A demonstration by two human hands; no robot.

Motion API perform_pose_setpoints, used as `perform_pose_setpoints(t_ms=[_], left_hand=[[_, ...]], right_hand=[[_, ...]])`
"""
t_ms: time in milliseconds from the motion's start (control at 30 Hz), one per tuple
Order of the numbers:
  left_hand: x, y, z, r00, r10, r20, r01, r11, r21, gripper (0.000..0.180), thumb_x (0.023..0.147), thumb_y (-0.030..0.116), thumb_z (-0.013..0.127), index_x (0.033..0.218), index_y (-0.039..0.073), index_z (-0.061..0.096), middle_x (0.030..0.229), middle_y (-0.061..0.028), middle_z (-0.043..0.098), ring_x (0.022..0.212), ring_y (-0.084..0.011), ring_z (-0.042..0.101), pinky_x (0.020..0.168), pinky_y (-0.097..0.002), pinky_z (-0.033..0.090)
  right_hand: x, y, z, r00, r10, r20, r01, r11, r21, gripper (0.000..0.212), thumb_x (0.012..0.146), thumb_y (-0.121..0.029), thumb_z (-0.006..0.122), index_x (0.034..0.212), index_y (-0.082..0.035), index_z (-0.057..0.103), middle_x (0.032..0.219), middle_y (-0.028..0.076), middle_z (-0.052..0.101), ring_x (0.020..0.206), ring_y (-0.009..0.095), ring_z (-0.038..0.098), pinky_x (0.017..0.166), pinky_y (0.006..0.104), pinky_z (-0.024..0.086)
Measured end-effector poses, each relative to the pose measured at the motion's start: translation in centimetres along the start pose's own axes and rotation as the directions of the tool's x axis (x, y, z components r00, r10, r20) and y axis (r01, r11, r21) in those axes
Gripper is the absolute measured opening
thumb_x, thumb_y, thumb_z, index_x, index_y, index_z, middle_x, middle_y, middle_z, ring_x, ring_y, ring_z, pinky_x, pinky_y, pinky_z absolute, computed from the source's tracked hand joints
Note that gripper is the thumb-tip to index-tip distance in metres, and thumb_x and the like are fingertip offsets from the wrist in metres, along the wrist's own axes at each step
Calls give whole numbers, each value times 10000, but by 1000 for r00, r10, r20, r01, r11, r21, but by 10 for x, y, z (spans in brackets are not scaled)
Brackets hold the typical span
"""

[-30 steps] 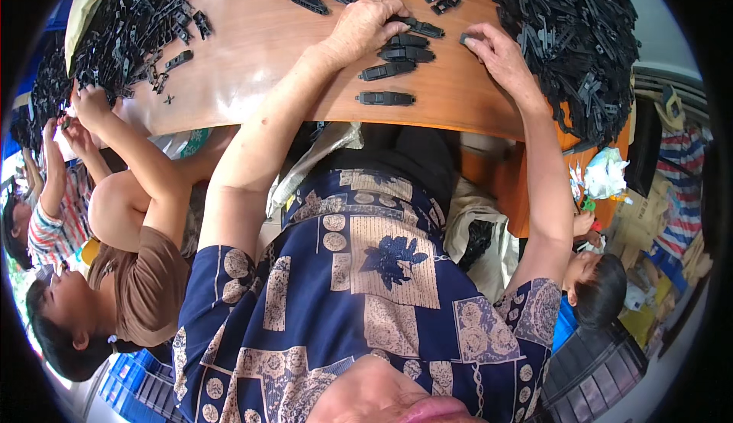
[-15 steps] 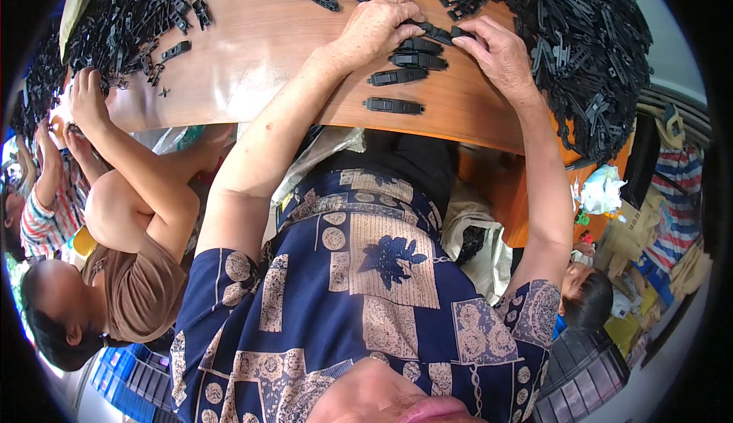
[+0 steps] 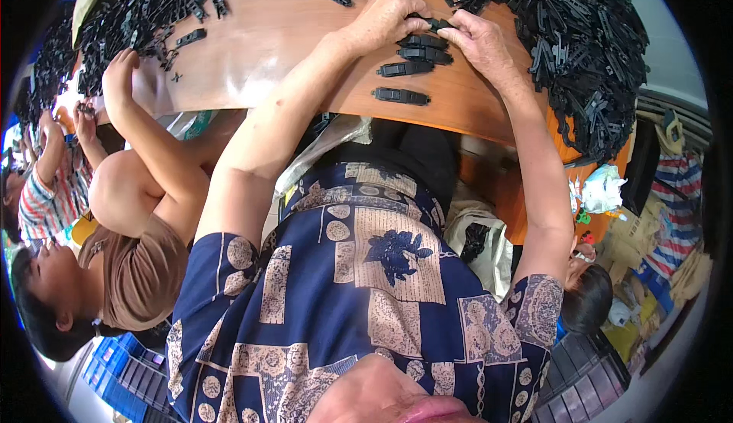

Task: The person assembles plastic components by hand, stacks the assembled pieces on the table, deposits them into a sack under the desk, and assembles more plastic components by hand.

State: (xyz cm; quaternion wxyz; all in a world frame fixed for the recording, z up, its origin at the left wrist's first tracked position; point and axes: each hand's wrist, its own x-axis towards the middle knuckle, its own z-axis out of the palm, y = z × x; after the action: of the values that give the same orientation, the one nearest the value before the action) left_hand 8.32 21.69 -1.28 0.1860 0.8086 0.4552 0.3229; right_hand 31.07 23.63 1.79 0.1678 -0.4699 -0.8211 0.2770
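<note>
Between my two hands is a black plastic part (image 3: 438,24), pinched at both ends above the wooden table. My left hand (image 3: 387,20) is closed on its left end, thumb and fingers together. My right hand (image 3: 481,41) grips the other end with thumb and forefinger. Just below my fingers, several similar black plastic pieces lie in a rough column, the nearest piece (image 3: 401,96) close to the table's front edge. Fingers cover much of the held part, so its details are hidden.
A large heap of black parts (image 3: 584,56) covers the table's right side; another heap (image 3: 149,11) lies at the left. The wooden table (image 3: 252,64) curves between them. At my left sits a person in a brown top (image 3: 145,285). A white sack (image 3: 500,251) stands below the table.
My hands have come closer together on the black part. The view has shifted slightly. The person at the left has raised a hand from the heap and tilted their head.
</note>
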Motion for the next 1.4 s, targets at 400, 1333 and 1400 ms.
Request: perform_pose_setpoints(t_ms=[400, 1333, 1400], left_hand=[[-119, 68, -9, 997, 9, -82, 13, 966, 257, 556, 791, 334, 785, 1283, 146, 606, 1261, -99, 581, 1164, -301, 569, 992, -441, 436], [-60, -24, -77, 909, 16, -416, 152, 917, 368, 299, 795, 35, 642, 1092, 61, 619, 1154, -142, 613, 1085, -363, 563, 909, -455, 463], [-45, -43, -81, 959, 2, -283, 124, 896, 426, 239, 818, 101, 662, 1047, 58, 612, 1158, -129, 620, 1093, -349, 574, 903, -458, 472]], right_hand=[[-55, -30, 49, 970, -76, -231, 85, 996, 27, 213, 928, -258, 698, 990, -54, 693, 916, 121, 642, 818, 344, 662, 717, 427, 508], [-37, -23, 27, 885, -148, -442, 95, 986, -141, 182, 942, -109, 647, 1121, -82, 659, 1078, 90, 630, 936, 317, 670, 780, 420, 549], [-32, 1, 10, 873, -103, -476, 15, 983, -185, 191, 947, -97, 631, 1135, -75, 649, 1094, 95, 628, 958, 324, 666, 804, 426, 545]])
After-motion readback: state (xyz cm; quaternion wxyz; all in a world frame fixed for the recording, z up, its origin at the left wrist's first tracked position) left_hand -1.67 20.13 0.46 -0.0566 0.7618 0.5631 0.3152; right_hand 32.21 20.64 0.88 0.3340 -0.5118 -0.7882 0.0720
